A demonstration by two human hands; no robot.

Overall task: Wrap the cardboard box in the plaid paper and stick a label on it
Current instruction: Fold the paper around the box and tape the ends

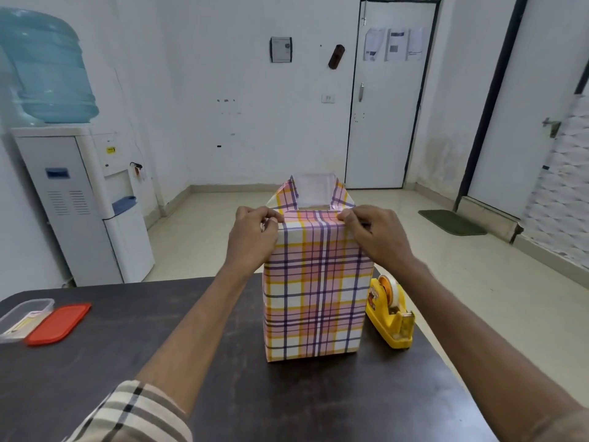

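Observation:
A tall box stands upright on the dark table, its sides covered in pink, purple and yellow plaid paper point(315, 298). The cardboard itself is hidden. At the top the paper stands open, with the white inside of the far flap point(314, 188) showing. The near top flap is folded down flat. My left hand point(255, 234) pinches the paper at the near left top corner. My right hand point(376, 232) pinches it at the near right top corner. No label is in view.
A yellow tape dispenser point(390, 311) sits just right of the box, close to the table's right edge. At the far left lie a clear plastic container point(22, 317) and its red lid point(59, 323). A water cooler point(83, 199) stands beyond the table.

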